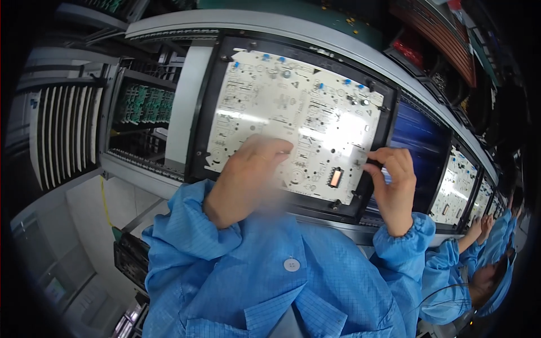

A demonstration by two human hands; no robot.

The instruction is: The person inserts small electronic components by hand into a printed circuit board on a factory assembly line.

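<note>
A large white circuit board (270, 121) lies in a black frame (198, 127) in front of me. Small blue parts sit along its far edge, and a dark component with an orange top (335, 177) stands near its near right corner. My left hand (242, 177) is over the board's near left part, smeared by motion, its fingers bent; whether it holds anything is unclear. At the board's right edge, my right hand (397, 180) has thumb and forefinger curled towards each other in a pinch. Whatever may be between those fingertips is too small to make out.
The frame rests on a conveyor line with metal rails (253, 21). Racks of green boards (143, 104) and pale panels (67, 129) stand at left. A dark blue surface (417, 143) and another white board (453, 186) follow at right, beside co-workers in blue sleeves (445, 270). Bins (408, 50) line the far side.
</note>
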